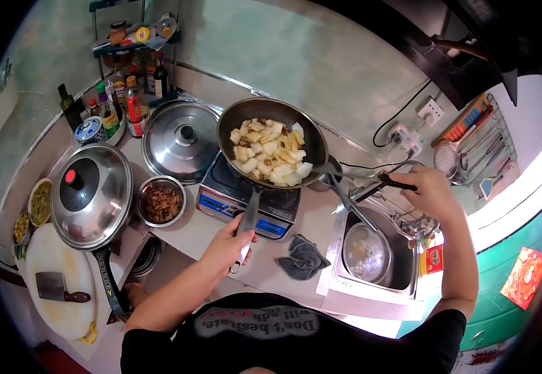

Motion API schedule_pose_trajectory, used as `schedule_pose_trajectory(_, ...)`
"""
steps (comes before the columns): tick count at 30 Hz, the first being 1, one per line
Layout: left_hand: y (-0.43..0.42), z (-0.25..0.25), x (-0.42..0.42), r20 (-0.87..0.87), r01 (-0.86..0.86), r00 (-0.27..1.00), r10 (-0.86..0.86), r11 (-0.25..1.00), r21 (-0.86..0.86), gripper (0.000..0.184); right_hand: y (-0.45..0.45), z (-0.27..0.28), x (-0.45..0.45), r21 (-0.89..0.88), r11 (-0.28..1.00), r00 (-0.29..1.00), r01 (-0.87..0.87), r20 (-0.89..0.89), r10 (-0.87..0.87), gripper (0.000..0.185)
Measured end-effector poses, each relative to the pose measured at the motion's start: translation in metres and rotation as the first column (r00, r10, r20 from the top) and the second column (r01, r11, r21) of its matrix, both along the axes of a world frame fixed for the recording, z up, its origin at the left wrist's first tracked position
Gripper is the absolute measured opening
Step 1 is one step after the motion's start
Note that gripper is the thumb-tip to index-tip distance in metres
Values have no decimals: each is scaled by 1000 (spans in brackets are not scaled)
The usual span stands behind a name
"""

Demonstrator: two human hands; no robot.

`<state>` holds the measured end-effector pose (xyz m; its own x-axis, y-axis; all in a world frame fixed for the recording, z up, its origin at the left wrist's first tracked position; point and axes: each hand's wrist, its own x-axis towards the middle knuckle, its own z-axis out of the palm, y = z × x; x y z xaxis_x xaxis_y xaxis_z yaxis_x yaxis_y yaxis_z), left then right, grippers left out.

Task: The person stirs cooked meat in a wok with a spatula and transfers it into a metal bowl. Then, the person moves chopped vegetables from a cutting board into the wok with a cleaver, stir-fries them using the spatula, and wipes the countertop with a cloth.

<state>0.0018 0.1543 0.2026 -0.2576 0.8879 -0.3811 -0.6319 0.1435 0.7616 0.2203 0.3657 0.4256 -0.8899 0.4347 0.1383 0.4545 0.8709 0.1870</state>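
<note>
My left hand [228, 242] is closed round the grey handle of a deep frying pan [311, 128]. Inside the pan lie pale chopped vegetable pieces [271, 149] mixed with small brown bits. The pan sits over a portable stove [246, 210] with a blue-striped front; its contact with the top is hidden. On the other side, my right hand [434, 193] grips the black handle of a metal spatula [361, 179]. Its head is near the pan's right rim, blurred, so I cannot tell whether it touches the food.
Left of the stove are a steel lid [171, 153], a bowl of brown cooked pieces [162, 204] and a lidded pan [99, 181]. A cleaver [51, 287] lies on a round cutting board [40, 249]. A grey cloth [303, 257] lies before the sink [401, 268], which holds a metal basin [366, 258].
</note>
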Motion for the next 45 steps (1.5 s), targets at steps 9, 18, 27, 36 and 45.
schedule_pose_trajectory(9,0,0,0,-17,-2,1000,2,1000,-10,40,30,-96,-51,-59,998,999,12,36,-10,34)
schedule_pose_trajectory(18,1,-1,0,-38,-6,999,5,1000,-18,41,23,-116,-61,-118,992,997,48,-56,-55,34)
schedule_pose_trajectory(27,1,-3,0,-44,-4,999,3,1000,-22,42,76,-70,-34,-350,885,925,308,-105,-364,33)
schedule_pose_trajectory(36,1,-3,-1,-36,-7,999,6,999,-35,44,128,-152,-98,-924,192,792,330,160,-589,30)
schedule_pose_trajectory(45,1,1,0,-59,-3,998,0,999,-47,44,82,-133,-75,-680,725,963,111,-108,-248,35)
